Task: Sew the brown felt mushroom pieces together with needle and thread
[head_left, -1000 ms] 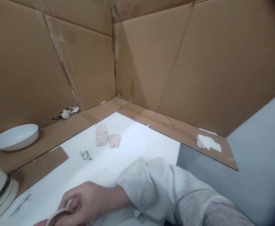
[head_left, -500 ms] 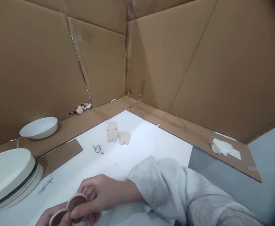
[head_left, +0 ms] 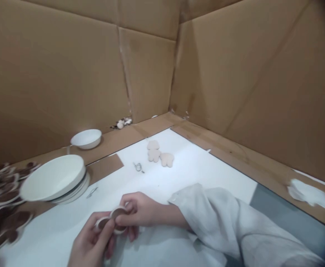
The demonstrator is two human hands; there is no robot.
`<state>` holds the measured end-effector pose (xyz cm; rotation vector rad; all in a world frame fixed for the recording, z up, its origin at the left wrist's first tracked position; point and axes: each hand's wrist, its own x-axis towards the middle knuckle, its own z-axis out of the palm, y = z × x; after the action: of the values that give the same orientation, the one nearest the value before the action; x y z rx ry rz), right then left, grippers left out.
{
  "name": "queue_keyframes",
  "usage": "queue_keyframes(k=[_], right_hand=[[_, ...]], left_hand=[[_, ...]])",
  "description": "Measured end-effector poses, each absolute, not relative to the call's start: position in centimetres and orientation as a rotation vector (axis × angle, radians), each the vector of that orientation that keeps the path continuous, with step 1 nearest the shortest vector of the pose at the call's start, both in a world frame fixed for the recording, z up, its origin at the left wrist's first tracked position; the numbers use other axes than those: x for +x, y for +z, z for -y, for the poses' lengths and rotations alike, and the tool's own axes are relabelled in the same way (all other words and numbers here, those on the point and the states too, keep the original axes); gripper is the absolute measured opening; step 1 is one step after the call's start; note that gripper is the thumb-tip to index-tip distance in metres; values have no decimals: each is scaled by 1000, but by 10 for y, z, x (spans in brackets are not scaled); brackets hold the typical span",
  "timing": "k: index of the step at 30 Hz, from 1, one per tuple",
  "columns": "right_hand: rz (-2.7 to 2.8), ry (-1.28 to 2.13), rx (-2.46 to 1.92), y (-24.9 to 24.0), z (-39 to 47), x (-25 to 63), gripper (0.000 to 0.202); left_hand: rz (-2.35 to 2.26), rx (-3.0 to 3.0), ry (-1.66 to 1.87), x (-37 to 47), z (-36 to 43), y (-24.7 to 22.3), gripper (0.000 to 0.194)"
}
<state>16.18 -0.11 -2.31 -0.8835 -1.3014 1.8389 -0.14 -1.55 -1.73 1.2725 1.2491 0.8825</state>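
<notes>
Where my head view begins at the far left, I record a heap of brown pieces with pale rims, piled beside a large white bowl. The bowl tilts on a stack of pale round items. Behind it and slightly to its right, a small white bowl sits on the cardboard border. Near the stack, a thin strand lies on the white tabletop.

I find the left hand rising from the bottom edge, angled up and rightward, its thumb pressed along the near face of a brown-faced piece with a pale rim, fingers curled behind. The piece is held above the tabletop, between both hands; I cannot tell whether its two rounded lobes belong to one item or two. Beyond it lies a coiled dark cord.

The right hand enters from the right, wrist near level, thumb pointing left across the piece, index finger arched over the top, lower fingers bent beneath; it too grips firmly. Three pale cut-outs lie farther back, close together. A light sleeve covers the right forearm, and crumpled white material rests at far right.
</notes>
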Motion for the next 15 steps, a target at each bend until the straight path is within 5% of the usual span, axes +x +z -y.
queue_keyframes(k=[15], right_hand=[[1328,1599,-847,-7,-39,141,31]], left_hand=[[-1117,1539,1064,-23,-17,22,35]])
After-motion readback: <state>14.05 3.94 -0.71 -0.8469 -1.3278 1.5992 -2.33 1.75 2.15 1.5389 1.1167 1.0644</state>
